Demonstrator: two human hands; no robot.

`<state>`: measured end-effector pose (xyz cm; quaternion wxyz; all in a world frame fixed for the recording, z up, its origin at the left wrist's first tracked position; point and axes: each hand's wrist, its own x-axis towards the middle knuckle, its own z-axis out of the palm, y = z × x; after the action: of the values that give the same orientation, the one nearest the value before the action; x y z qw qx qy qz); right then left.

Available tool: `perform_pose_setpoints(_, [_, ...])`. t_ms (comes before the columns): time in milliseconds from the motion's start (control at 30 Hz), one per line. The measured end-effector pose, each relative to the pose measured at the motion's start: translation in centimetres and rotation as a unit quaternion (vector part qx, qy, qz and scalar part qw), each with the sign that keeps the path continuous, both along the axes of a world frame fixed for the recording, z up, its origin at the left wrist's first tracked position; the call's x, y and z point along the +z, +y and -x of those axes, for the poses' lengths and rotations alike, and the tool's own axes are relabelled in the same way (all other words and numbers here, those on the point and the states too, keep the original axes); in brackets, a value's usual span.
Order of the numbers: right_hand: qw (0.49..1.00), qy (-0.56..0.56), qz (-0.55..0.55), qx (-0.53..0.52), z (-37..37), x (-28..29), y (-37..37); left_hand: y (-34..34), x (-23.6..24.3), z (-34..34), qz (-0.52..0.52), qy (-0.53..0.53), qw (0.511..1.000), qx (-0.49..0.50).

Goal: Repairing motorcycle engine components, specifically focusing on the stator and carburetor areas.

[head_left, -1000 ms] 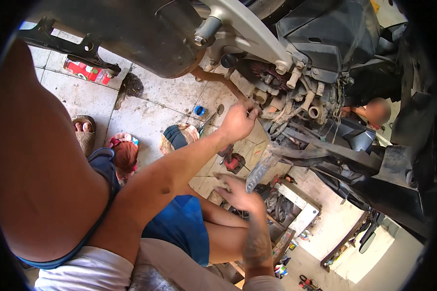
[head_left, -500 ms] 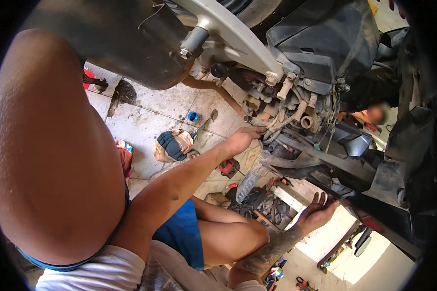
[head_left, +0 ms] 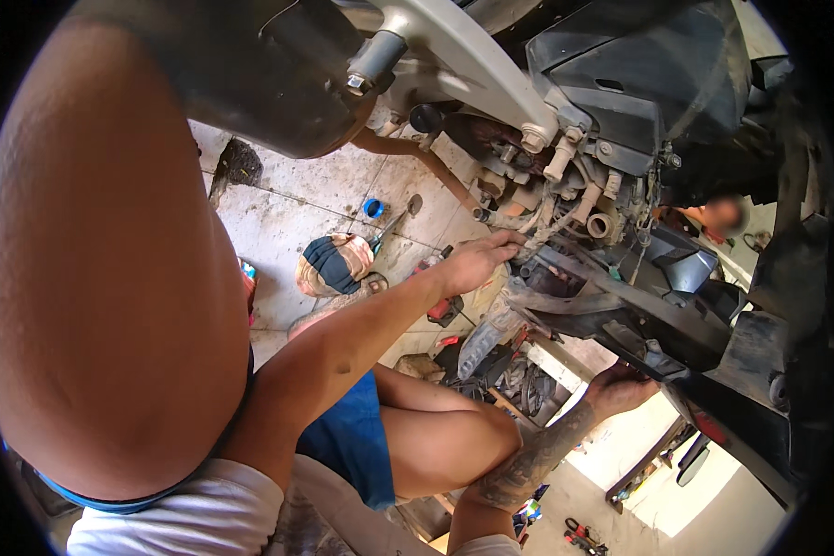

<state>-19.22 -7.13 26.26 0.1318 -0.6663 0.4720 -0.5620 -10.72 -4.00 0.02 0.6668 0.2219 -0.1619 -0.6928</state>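
A partly stripped motorcycle stretches across the upper and right side, with dusty hoses and cables (head_left: 565,222) around its engine. My left hand (head_left: 477,263) reaches into that area, its fingers drawn together against a hose or cable end; the exact part between the fingertips is hidden. Lower right, my right hand (head_left: 619,390) is curled at the edge of a dark body panel (head_left: 676,385), fingertips partly out of sight behind it. Below my left hand hangs a dirty grey shock absorber (head_left: 484,345).
On the tiled floor (head_left: 292,176) lie a blue cap (head_left: 373,208), a bundled striped cloth (head_left: 335,263) and a red-and-black tool (head_left: 445,310). A dark exhaust muffler (head_left: 296,93) hangs upper left. My bare knee (head_left: 102,278) fills the left side. Another person (head_left: 718,218) appears beyond the motorcycle.
My right hand, earlier with fingers spread, has curled in at the panel edge. My left hand has shifted slightly right, staying at the hoses. The view has moved a little.
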Motion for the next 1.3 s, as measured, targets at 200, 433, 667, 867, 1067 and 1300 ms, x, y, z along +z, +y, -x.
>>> perform_pose_setpoints(200, [0.997, 0.05, -0.045, -0.038, 1.3, 0.4, -1.2, -0.6, -0.9, 0.5, 0.104, -0.301, 0.943, 0.095])
perform_pose_setpoints(433, [0.989, -0.07, -0.09, 0.096, 2.7, 0.6, -1.6, -2.6, 0.3, -0.1, 0.005, -0.096, 0.991, 0.094])
perform_pose_setpoints(667, [0.988, 0.01, -0.122, 0.092, 5.0, 1.7, -1.0, -2.5, 3.6, -2.7, -0.12, -0.204, 0.969, 0.071])
perform_pose_setpoints(867, [0.993, -0.014, -0.112, 0.035, 3.5, 1.3, 0.2, -3.0, 3.1, -2.1, -0.111, -0.284, 0.946, 0.113])
perform_pose_setpoints(1067, [0.993, -0.045, -0.106, -0.009, 2.7, 1.7, 0.4, -3.7, 3.9, -2.5, -0.09, -0.275, 0.957, -0.009])
perform_pose_setpoints(1300, [0.991, -0.074, -0.103, 0.035, -1.1, 0.9, 1.0, -6.1, 2.6, -1.3, -0.132, -0.339, 0.932, -0.002])
